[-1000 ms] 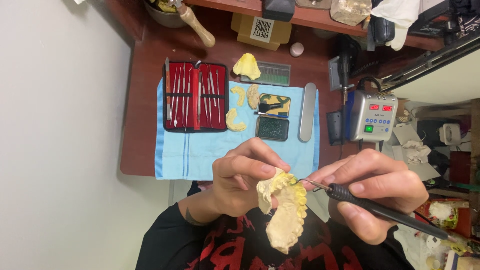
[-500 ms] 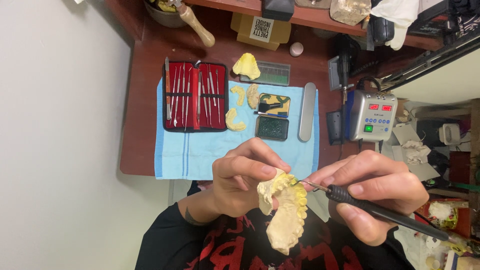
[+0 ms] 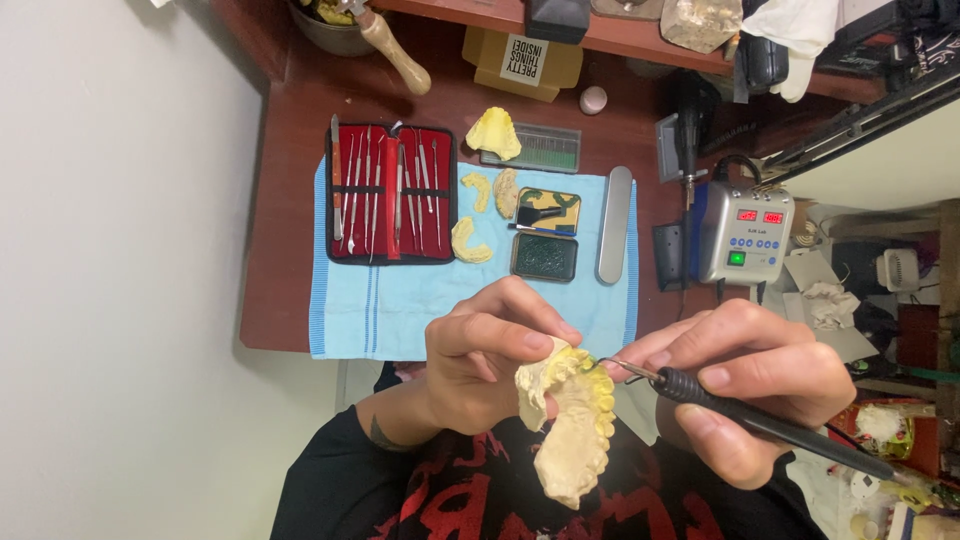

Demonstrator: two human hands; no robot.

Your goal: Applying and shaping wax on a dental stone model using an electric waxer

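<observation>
Near the bench [image 3: 290,200] edge, above the blue cloth [image 3: 420,310], left hand [image 3: 480,360] grips the yellow cast [image 3: 575,420] while right hand [image 3: 750,385] pinches the black tool [image 3: 760,420], tip on green wax at the teeth; nothing has shifted since a second ago, so work continues on the same spot.

Your left hand [image 3: 480,360] grips a yellow dental cast [image 3: 570,420] | your right hand [image 3: 750,385] holds a black wax pen [image 3: 770,425], tip touching the cast's teeth | blue towel [image 3: 420,300] beyond.
</observation>
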